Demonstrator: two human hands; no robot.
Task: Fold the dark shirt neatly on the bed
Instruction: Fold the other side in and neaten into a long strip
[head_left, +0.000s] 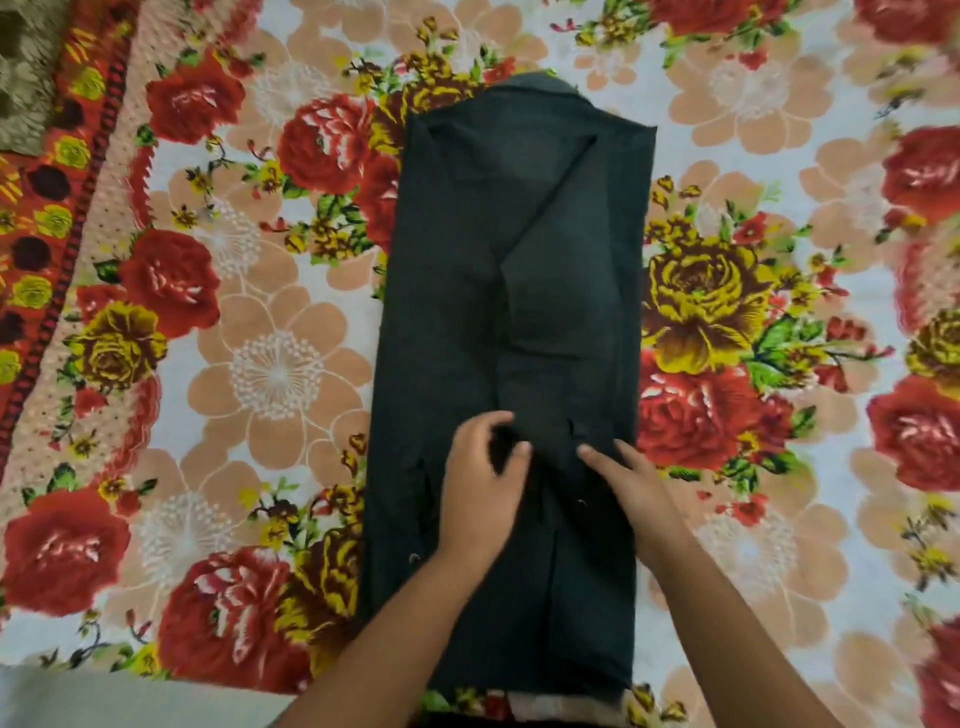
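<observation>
You have one dark shirt (457, 291) on the floral bedsheet (727, 291); your left hand (480, 483) pinches its cloth, your right hand (631, 486) lies flat, released.

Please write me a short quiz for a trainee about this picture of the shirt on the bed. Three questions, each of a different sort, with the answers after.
1. True or false: the dark shirt is already folded into a long narrow strip on the flowered bedspread.
2. Which hand has its fingers curled on the cloth? A) left hand B) right hand C) neither
3. Fill in: both hands rest on the shirt's ____ half, near the person.

Key
1. True.
2. A; the right hand lies flatter, fingers stretched.
3. Lower.
</observation>
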